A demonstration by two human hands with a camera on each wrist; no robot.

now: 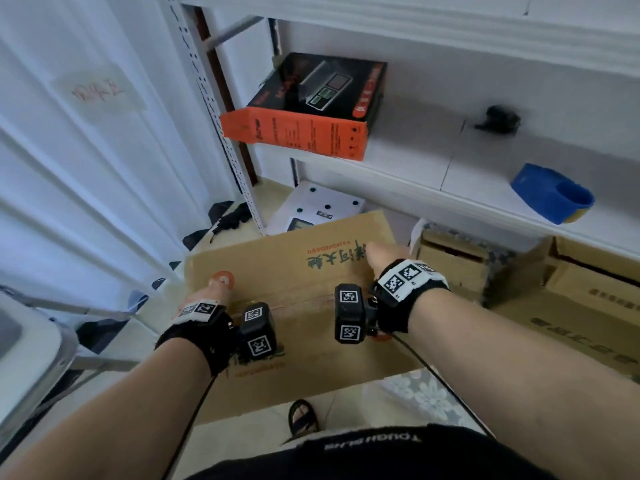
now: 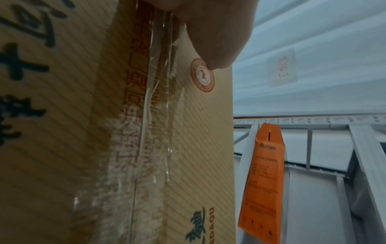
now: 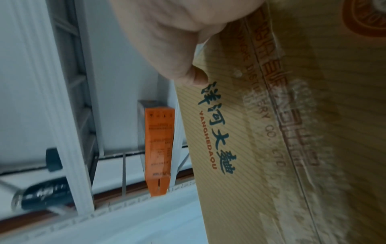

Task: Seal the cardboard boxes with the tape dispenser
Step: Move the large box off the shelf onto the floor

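A brown cardboard box (image 1: pixel 294 258) with green and red print is held in front of me, flaps closed. Torn old clear tape runs along its middle seam (image 1: pixel 304 299). My left hand (image 1: pixel 211 292) holds the box's left end, thumb (image 2: pixel 217 38) lying on the top by the round orange logo. My right hand (image 1: pixel 384 254) holds the right end, thumb (image 3: pixel 167 49) pressed on the top edge of the box (image 3: pixel 313 148). The other fingers of both hands are hidden behind the box's sides. A blue roll-like object (image 1: pixel 550 194) lies on the white shelf at the right; no hand is near it.
An orange and black carton (image 1: pixel 301 112) sits on the shelf, with a small black object (image 1: pixel 498 119) further right. A white scale (image 1: pixel 318 206) lies on the floor behind the box. Open cardboard boxes (image 1: pixel 450 258) (image 1: pixel 588 289) stand to the right. My sandalled foot (image 1: pixel 303 415) is below.
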